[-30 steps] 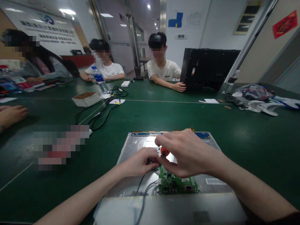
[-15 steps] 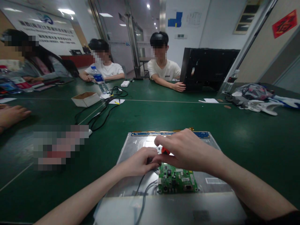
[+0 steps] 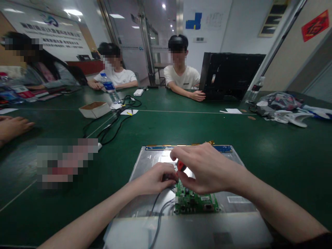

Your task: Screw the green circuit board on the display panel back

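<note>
A flat metal panel lies before me on the green table, with a green circuit board mounted on it. Curled fingers of my right hand surround the red handle of a screwdriver; its shaft is hidden. My left hand is closed at the board's upper left corner, thumb and forefinger together close below the red handle. What those fingertips pinch is hidden. Grey cables run from the board's left side down over the panel. A blue strip board lines its far edge.
A black monitor stands at the back right, a person's hand at its side. To the left are an open carton, a water bottle and black cables. Another person's hand rests at the left edge.
The thumb of my right hand has moved back from my left fingertips, and its fingers are wider apart around the red handle. The handle has tilted slightly left. My left hand has barely moved.
</note>
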The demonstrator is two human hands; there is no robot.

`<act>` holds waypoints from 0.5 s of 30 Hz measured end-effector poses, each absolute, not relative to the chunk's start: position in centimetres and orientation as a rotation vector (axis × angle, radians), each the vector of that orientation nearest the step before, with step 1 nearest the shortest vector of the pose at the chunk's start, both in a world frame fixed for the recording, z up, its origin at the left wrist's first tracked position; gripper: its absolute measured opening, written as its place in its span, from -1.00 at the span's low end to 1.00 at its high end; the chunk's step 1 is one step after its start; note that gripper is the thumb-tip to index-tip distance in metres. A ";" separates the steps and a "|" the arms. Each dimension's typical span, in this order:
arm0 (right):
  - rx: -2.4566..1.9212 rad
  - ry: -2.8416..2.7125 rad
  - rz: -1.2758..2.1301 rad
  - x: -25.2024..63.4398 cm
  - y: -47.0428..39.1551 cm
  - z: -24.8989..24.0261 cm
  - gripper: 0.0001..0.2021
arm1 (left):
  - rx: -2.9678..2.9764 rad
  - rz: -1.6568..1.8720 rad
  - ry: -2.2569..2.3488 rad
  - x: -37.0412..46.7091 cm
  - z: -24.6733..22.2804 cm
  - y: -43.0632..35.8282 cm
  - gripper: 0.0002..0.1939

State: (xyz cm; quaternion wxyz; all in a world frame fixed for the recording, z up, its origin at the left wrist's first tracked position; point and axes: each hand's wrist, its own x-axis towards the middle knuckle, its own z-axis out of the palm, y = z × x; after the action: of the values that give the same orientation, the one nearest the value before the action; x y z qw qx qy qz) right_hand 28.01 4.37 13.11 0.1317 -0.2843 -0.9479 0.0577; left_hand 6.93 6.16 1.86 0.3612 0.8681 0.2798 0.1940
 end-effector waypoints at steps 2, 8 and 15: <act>-0.803 -2.755 0.176 28.1 4.4 13.2 -0.81 | 2.226 0.483 0.716 6.9 1.8 6.2 -0.91; -0.905 -2.757 0.140 28.0 4.5 13.1 -0.88 | 2.257 0.482 0.743 6.8 1.7 6.2 -0.95; -0.893 -2.757 0.162 28.2 4.5 13.1 -0.80 | 2.233 0.469 0.741 6.8 1.7 6.1 -0.91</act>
State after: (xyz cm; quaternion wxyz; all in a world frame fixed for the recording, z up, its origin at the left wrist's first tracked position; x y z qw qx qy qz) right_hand 28.21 4.45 13.11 0.1192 -0.3053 -0.9431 0.0554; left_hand 6.79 6.15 1.67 0.3626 0.8675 0.2878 0.1822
